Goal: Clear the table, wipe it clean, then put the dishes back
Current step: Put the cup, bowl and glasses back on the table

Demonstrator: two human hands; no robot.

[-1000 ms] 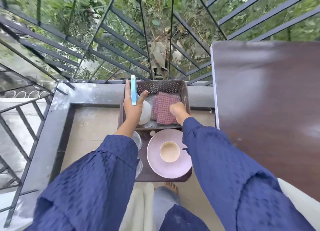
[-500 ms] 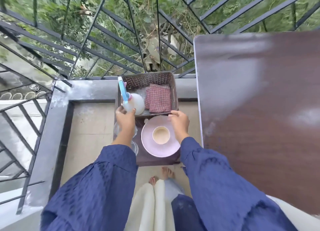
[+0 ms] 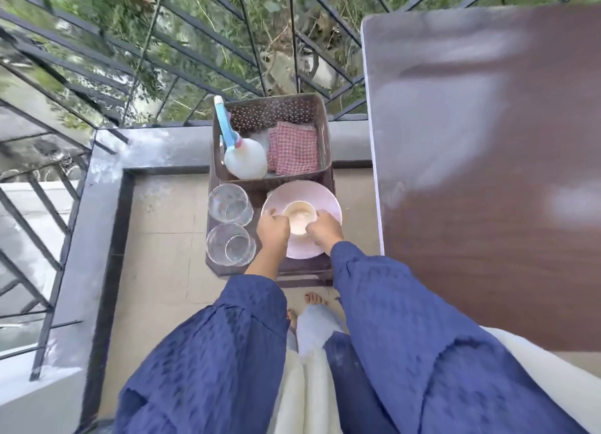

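Bowl (image 3: 300, 218) sat on plate (image 3: 329, 202) by right edge of stool (image 3: 305, 272); left hand (image 3: 273, 231), right hand (image 3: 325, 232) curled round its sides. Risk: lift could skid plate off edge; left sleeve (image 3: 247, 307) could knock glasses (image 3: 229, 202) at left edge. Basket (image 3: 322, 124) with spray bottle (image 3: 246, 161), cloth (image 3: 294, 152) at far edge; table (image 3: 487, 173) edge close in carry path

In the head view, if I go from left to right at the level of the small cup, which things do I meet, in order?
Dark ledge → clear glasses → left hand → small cup → right hand → brown table.
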